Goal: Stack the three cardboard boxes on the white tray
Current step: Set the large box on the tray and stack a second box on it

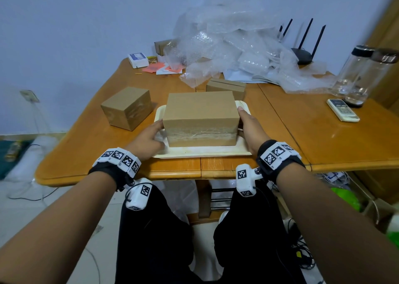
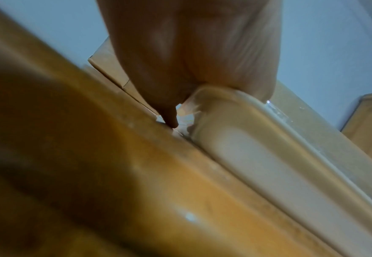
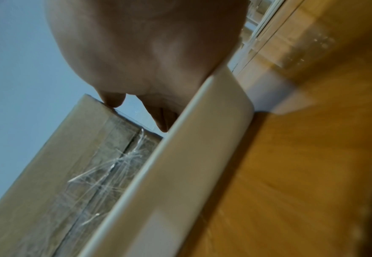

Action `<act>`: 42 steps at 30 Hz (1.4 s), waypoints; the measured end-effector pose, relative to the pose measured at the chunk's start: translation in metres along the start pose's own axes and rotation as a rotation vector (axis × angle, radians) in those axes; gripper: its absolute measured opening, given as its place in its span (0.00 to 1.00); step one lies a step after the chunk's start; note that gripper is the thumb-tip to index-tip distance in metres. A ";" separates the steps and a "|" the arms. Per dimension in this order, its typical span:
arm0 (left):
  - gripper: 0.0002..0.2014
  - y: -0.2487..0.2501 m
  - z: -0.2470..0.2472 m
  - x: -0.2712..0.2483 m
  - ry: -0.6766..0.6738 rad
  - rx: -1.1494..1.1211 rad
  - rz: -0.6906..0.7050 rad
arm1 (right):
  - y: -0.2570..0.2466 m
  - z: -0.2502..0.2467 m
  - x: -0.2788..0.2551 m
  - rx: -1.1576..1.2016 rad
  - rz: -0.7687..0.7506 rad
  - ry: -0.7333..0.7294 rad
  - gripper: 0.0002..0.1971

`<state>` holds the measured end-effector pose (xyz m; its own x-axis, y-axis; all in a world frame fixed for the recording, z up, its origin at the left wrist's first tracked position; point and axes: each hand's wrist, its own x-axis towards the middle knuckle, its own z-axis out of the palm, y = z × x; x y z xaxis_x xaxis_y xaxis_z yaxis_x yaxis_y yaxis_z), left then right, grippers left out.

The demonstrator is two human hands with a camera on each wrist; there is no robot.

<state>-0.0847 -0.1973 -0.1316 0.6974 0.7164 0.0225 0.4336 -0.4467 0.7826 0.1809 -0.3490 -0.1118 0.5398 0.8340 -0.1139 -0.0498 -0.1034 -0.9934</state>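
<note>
- The large box (image 1: 200,115) sits on the white tray (image 1: 203,152), taped seam toward the person; it fills most of the tray, leaving a bare strip along the near rim. This looks like the first of three steps, with the bottom box being set or squared.
- The left hand (image 1: 149,140) lies against the box's left end and the right hand (image 1: 248,126) against its right end, thumb up by the top edge. How far the fingers curl behind the box I cannot tell.
- The tray lies near the table's (image 1: 323,137) front edge, at the middle.
- Two boxes remain: the cube-like box (image 1: 127,108) just left of the tray, and the small box (image 1: 226,87) just behind the tray's far right corner.
- Next, I judge, the hands must let go and fetch one of these, then centre it on the flat top.
- The left side is open; behind, bubble wrap (image 1: 226,46) crowds the small box, so reach low and straight.
</note>
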 end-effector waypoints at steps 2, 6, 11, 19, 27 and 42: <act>0.37 -0.006 0.001 0.001 0.010 -0.035 0.007 | 0.000 0.000 0.000 -0.002 0.002 0.001 0.19; 0.27 -0.014 0.005 0.006 0.088 -0.127 -0.006 | 0.000 -0.002 0.001 0.005 -0.007 0.003 0.19; 0.15 -0.020 -0.001 0.016 0.232 -0.123 -0.001 | 0.001 -0.002 0.001 -0.022 -0.025 -0.004 0.20; 0.30 0.004 -0.029 0.012 0.763 0.026 -0.068 | 0.002 -0.001 0.004 -0.056 -0.032 0.012 0.18; 0.35 -0.005 -0.045 0.011 0.592 -0.059 -0.137 | 0.003 -0.002 0.006 -0.047 -0.041 0.008 0.19; 0.16 0.017 -0.012 0.023 0.366 -0.214 0.026 | 0.001 -0.001 0.002 -0.051 -0.030 0.011 0.19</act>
<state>-0.0681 -0.1819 -0.1101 0.4413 0.8667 0.2327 0.2637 -0.3731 0.8895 0.1823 -0.3480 -0.1130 0.5497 0.8312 -0.0835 0.0090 -0.1058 -0.9943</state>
